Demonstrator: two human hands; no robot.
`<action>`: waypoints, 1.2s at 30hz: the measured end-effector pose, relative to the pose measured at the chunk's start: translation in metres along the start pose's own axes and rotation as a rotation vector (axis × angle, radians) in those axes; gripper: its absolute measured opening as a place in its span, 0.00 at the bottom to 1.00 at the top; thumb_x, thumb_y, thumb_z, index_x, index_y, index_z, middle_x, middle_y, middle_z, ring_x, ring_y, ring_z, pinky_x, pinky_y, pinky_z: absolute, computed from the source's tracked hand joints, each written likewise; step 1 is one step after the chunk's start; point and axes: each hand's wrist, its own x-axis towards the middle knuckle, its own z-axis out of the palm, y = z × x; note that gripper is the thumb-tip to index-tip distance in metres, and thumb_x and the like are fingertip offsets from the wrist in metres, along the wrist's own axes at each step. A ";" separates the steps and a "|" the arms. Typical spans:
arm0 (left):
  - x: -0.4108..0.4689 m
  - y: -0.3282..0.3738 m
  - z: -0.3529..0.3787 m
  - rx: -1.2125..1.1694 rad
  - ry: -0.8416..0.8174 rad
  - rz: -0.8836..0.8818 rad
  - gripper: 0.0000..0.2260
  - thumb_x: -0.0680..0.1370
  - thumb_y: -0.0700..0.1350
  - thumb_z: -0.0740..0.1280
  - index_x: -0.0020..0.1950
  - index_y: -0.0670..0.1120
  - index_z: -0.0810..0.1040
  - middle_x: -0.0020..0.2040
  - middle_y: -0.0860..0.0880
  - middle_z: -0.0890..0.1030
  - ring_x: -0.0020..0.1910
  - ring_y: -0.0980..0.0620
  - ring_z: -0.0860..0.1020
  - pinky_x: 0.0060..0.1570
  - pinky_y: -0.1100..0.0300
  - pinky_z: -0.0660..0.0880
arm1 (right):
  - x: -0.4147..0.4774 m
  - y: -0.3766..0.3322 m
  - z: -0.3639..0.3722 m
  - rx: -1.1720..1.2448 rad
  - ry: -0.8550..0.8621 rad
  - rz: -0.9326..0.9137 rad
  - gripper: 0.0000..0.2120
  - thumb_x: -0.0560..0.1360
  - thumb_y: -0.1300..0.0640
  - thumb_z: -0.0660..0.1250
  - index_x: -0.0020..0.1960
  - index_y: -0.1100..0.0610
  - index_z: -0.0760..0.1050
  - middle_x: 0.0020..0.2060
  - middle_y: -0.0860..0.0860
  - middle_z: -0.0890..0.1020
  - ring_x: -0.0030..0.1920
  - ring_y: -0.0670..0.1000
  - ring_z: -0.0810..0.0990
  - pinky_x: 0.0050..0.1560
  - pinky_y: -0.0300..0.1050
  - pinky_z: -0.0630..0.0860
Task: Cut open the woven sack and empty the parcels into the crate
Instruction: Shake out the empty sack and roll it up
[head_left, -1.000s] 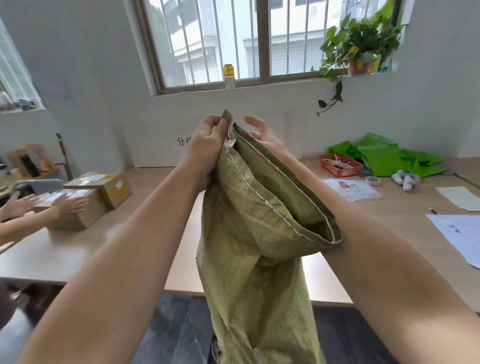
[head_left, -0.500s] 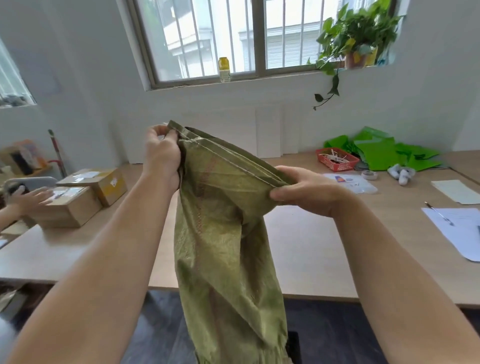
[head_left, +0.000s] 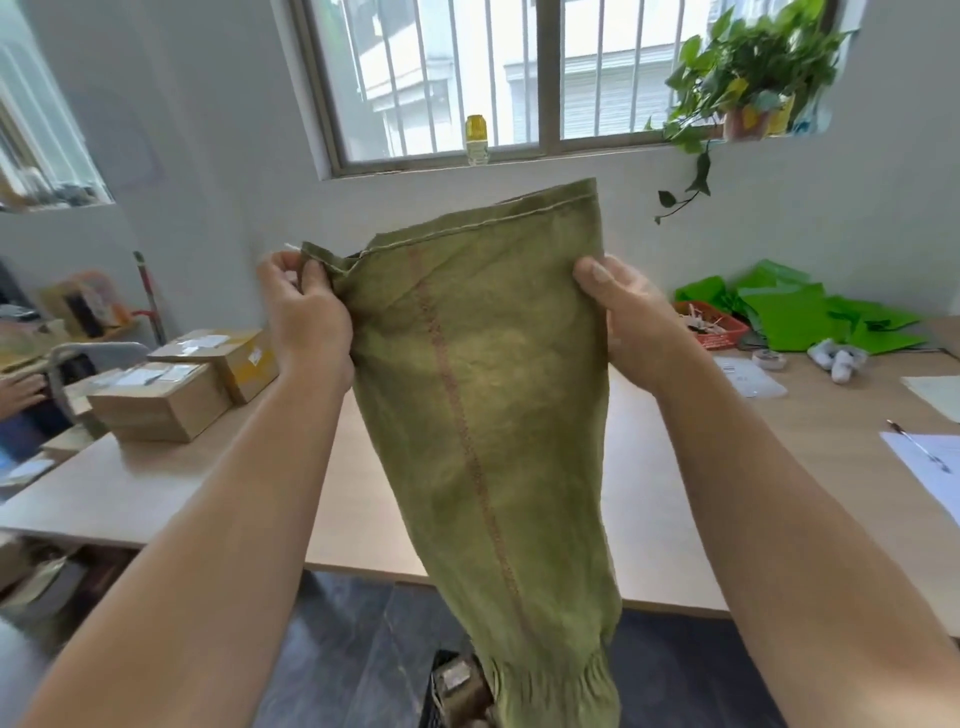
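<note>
We see the woven sack (head_left: 483, 415) held up in the air in front of the desk (head_left: 156, 493), hanging limp and flat, with its stitched hem at the top slanting upward to the right and a faint red stripe running down its olive-green face. The left hand (head_left: 306, 312) pinches the hem's left corner with curled fingers, and the right hand (head_left: 628, 322) grips the right edge with its thumb pressed on the front of the fabric; the two hands are well apart, stretching the top of the sack between them. The sack's gathered lower end hangs below the desk edge, just beside what looks like the crate (head_left: 435, 701) on the dark floor, though we cannot tell what lies in it. On the desk to the left stand two cardboard boxes (head_left: 161, 400) touching each other, and another person's hand (head_left: 18, 387) shows at the frame edge. To the right lie a red basket (head_left: 717, 330), green bags (head_left: 810, 317) and sheets of paper (head_left: 930, 462) with a pen. On the windowsill behind stand a yellow-capped bottle (head_left: 477, 140) and a trailing plant (head_left: 748, 67).
</note>
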 end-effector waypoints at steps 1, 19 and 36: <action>0.002 0.002 0.000 -0.015 -0.004 -0.025 0.07 0.81 0.49 0.57 0.45 0.60 0.68 0.47 0.53 0.75 0.45 0.53 0.74 0.45 0.55 0.73 | -0.003 0.009 0.000 -0.045 -0.012 0.068 0.18 0.72 0.51 0.72 0.58 0.59 0.78 0.53 0.54 0.86 0.55 0.55 0.85 0.55 0.48 0.82; -0.007 -0.027 -0.009 -0.322 -0.399 -0.209 0.27 0.80 0.44 0.66 0.76 0.54 0.62 0.65 0.50 0.78 0.61 0.50 0.79 0.59 0.49 0.77 | 0.003 0.013 -0.002 -0.203 0.271 -0.052 0.10 0.78 0.59 0.69 0.58 0.53 0.76 0.51 0.57 0.85 0.54 0.60 0.84 0.57 0.61 0.81; 0.014 -0.013 -0.006 -0.109 -0.326 -0.341 0.21 0.79 0.39 0.66 0.67 0.57 0.67 0.55 0.48 0.78 0.48 0.49 0.80 0.47 0.51 0.79 | -0.001 0.007 -0.024 -0.198 0.032 0.017 0.27 0.76 0.73 0.63 0.67 0.48 0.73 0.53 0.58 0.80 0.48 0.52 0.81 0.45 0.40 0.80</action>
